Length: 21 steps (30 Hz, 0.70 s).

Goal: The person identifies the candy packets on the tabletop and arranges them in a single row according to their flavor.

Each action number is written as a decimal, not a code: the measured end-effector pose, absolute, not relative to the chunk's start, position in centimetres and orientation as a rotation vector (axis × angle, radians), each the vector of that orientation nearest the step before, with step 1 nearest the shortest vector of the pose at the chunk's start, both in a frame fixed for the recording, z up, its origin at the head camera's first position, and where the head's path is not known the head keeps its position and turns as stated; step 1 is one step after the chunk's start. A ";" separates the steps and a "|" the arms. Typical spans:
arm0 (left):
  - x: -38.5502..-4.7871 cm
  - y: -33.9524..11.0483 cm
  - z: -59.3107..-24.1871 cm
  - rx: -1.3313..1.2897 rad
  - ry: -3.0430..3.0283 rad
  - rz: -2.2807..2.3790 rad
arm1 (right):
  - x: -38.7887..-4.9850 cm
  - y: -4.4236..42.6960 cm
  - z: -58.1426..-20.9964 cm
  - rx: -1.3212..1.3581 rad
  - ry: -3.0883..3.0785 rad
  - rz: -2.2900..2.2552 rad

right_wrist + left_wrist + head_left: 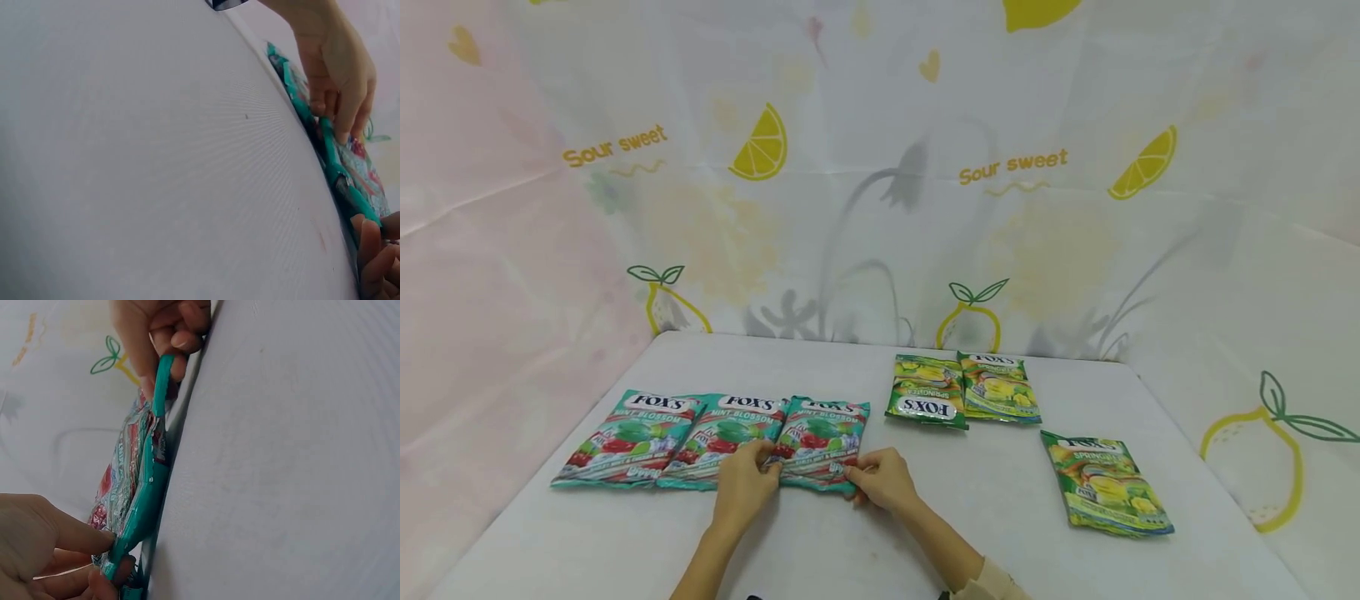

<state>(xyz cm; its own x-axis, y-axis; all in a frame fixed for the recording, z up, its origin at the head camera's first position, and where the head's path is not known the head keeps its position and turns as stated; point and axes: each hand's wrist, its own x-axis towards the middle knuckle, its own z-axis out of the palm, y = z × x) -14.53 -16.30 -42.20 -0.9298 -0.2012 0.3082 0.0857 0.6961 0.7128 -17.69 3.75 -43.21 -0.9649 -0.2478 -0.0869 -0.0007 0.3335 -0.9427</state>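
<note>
Evidently, left grip (746, 486) and right grip (884, 479) are pinching a teal packet (821, 435). Leftward twins (634, 437) look arranged; green packets (1107, 485) rightward are lying unevenly.

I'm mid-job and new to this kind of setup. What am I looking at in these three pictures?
There's no machine here, just a person's bare left hand and right hand. The wide picture comes from a camera on the head, looking forward and down; the tilted close-ups come from one on each wrist. On the white table lie three teal packets in a row at the left, two green packets toward the back, and one more green packet at the right. Both hands pinch the rightmost teal packet near its lower corners.
</note>
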 end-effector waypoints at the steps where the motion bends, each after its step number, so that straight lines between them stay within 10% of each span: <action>1: -14.5 -16.3 -42.2 0.095 -2.545 -1.099 | -17.7 3.8 -43.2 -0.228 2.382 -1.677; 21: -14.3 -16.8 -42.0 0.152 -2.609 -1.009 | -17.7 3.8 -43.5 -0.248 2.436 -1.638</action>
<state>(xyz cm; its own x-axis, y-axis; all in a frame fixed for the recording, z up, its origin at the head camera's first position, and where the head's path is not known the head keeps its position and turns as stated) -14.28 -16.84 -41.97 -0.9369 -0.2187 0.2729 0.0218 0.7422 0.6698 -17.71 3.80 -43.49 -0.9668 -0.2461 -0.0681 -0.0298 0.3736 -0.9271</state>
